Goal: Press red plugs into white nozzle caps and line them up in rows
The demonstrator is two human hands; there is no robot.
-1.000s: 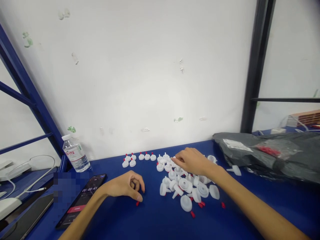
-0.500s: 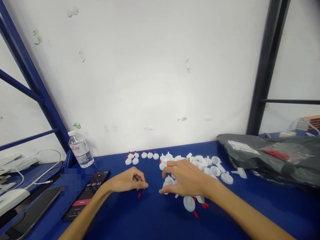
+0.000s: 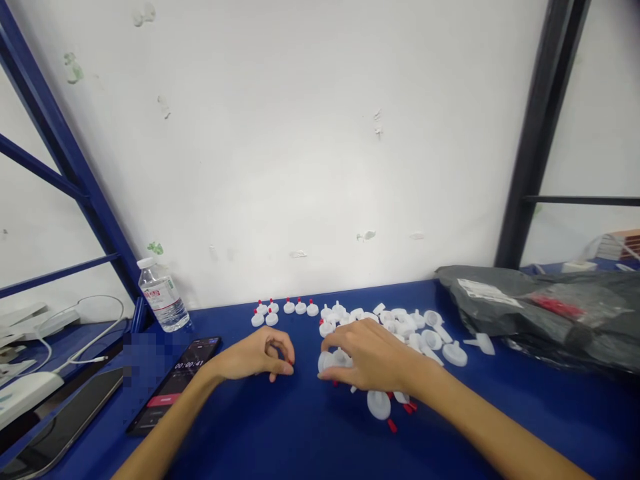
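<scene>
My left hand [image 3: 263, 355] is closed in a pinch over the blue table, and a speck of red from a small red tip cap [image 3: 291, 362] shows at its fingertips. My right hand [image 3: 373, 353] curls over the near left side of a pile of white nozzle caps [image 3: 400, 323]. Between its thumb and fingers is a white nozzle cap [image 3: 326, 362], partly hidden by the hand. Under the right wrist lie a white nozzle cap [image 3: 379, 405] and several loose red tip caps [image 3: 393, 425]. Near the wall stand several white nozzle caps with red tips [image 3: 271, 319].
A water bottle [image 3: 163, 297] stands at the back left. A phone running a timer [image 3: 173, 387] lies beside my left forearm, with another dark phone [image 3: 63, 427] further left. A grey plastic bag [image 3: 480, 300] lies at the right. White cables [image 3: 85, 357] trail at far left.
The red tip cap that lay on the table below my left hand is now at its fingertips. My right fingers have come round a white nozzle cap at the pile's left edge.
</scene>
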